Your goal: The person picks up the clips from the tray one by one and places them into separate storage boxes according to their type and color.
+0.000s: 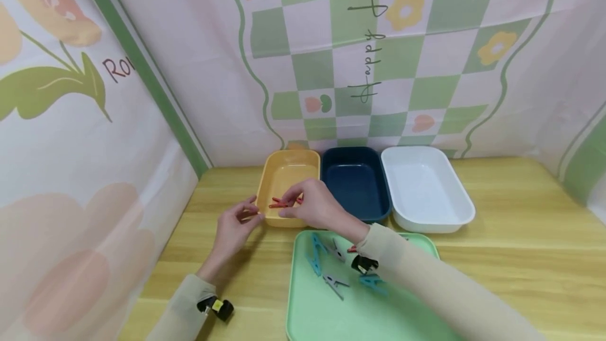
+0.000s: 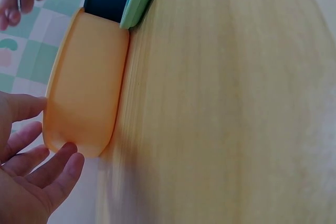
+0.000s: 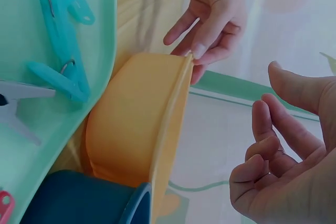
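Observation:
My left hand (image 1: 239,225) rests at the near left corner of the yellow bin (image 2: 92,77), with its fingers spread and loosely bent and its fingertips at the rim and outer wall. Over that bin hovers my right hand (image 1: 312,204). In the right wrist view the thumb of the right hand (image 3: 294,145) stands apart from its fingers, and nothing shows between them. Red clothespins (image 1: 278,205) appear inside the yellow bin just under the right fingertips, partly hidden by the hand.
A dark blue bin (image 1: 355,183) and a white bin (image 1: 426,188) stand right of the yellow one. In front lies a green tray (image 1: 326,320) holding blue clothespins (image 1: 316,254), grey clothespins (image 1: 335,284) and a red clothespin (image 1: 352,249). Behind hangs a patterned cloth (image 1: 307,25).

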